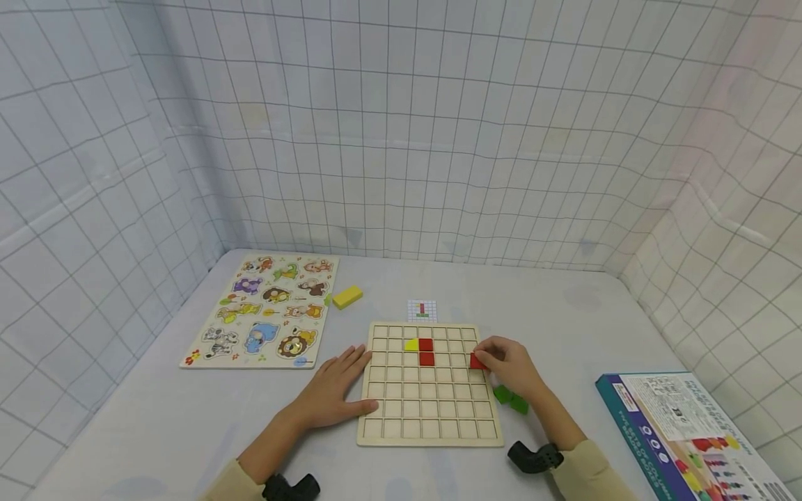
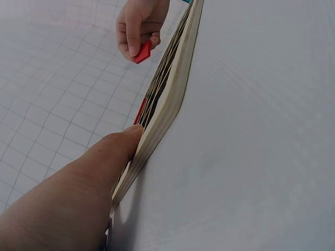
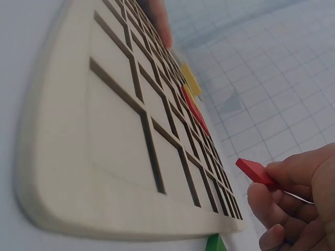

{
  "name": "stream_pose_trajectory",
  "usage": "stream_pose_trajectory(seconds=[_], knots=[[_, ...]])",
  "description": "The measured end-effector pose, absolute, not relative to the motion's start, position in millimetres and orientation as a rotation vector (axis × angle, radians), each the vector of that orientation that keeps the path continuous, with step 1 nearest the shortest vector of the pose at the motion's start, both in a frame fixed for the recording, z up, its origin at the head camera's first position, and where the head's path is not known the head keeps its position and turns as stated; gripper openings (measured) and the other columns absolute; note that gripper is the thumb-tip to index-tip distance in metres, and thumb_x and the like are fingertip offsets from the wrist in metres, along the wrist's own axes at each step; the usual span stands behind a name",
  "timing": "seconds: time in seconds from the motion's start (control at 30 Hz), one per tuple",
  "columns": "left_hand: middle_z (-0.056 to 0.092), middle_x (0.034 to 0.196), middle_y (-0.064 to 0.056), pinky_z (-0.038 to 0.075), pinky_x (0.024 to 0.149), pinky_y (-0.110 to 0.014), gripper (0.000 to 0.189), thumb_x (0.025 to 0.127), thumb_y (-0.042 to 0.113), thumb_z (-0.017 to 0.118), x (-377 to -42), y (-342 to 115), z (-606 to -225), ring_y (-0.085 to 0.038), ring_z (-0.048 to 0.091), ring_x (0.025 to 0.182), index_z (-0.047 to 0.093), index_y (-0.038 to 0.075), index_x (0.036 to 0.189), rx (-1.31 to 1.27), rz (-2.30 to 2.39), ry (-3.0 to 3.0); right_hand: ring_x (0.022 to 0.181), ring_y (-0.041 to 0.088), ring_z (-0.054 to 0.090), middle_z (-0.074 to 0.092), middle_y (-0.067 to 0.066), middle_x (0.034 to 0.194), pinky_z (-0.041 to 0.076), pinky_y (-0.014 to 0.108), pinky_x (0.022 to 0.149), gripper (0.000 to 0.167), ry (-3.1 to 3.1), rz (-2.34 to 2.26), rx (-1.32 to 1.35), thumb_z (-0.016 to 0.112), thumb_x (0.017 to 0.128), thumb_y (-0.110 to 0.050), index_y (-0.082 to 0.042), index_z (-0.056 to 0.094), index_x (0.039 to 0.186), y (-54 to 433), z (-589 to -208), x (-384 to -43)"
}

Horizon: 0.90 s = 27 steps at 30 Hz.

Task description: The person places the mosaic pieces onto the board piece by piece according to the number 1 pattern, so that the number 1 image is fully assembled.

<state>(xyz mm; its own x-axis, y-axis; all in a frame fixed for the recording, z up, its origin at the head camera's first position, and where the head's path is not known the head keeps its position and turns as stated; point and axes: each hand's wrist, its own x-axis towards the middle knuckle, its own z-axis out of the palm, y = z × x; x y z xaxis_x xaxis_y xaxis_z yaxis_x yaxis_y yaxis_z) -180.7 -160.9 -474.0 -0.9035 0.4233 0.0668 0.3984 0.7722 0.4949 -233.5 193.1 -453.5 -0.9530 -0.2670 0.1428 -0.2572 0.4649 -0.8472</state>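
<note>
Red tile: pinched between thumb and fingers of the right hand, raised near the right edge of the wooden grid board; fingertips hide part of it. Left hand unclenched, fingers extended to the board's left edge, thumb on the rim. On the grid: two red squares and a yellow piece, outline hard to make out. Green pieces lie beside the right forearm, their exact number unclear to me.

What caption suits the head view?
Left hand touches a grid board; right hand pinches a red tile near the board's right edge.
</note>
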Motion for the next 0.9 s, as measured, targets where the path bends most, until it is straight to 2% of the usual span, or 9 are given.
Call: stream_pose_trajectory(seconds=[0.17,0.4,0.9], knots=[[0.025,0.159,-0.013,0.018,0.114,-0.054,0.092,0.086,0.062,0.061,-181,-161,-474,-0.032,0.017,0.147,0.031,0.005,0.153,0.684,0.798,2.917,0.072,0.015,0.059,0.066,0.002,0.084,0.049,0.025,0.064,0.009,2.689,-1.526,-0.485,0.066,0.094,-0.011,-0.003,0.069,0.096,185,-453,-234],[0.025,0.159,-0.013,0.017,0.114,-0.054,0.093,0.086,0.061,0.061,-181,-161,-475,-0.032,0.017,0.147,0.031,0.005,0.153,0.687,0.802,2.916,0.064,0.018,0.058,0.064,0.002,0.076,0.048,0.026,0.060,0.009,2.661,-1.507,-0.564,0.065,0.095,-0.011,-0.002,0.068,0.097,176,-452,-234],[0.025,0.159,-0.013,0.018,0.114,-0.055,0.092,0.086,0.061,0.061,-181,-162,-475,-0.032,0.017,0.147,0.031,0.005,0.153,0.695,0.807,2.921,0.064,0.017,0.058,0.064,0.001,0.081,0.048,0.025,0.059,0.011,2.648,-1.468,-0.692,0.064,0.096,-0.013,-0.003,0.068,0.099,156,-446,-233]])
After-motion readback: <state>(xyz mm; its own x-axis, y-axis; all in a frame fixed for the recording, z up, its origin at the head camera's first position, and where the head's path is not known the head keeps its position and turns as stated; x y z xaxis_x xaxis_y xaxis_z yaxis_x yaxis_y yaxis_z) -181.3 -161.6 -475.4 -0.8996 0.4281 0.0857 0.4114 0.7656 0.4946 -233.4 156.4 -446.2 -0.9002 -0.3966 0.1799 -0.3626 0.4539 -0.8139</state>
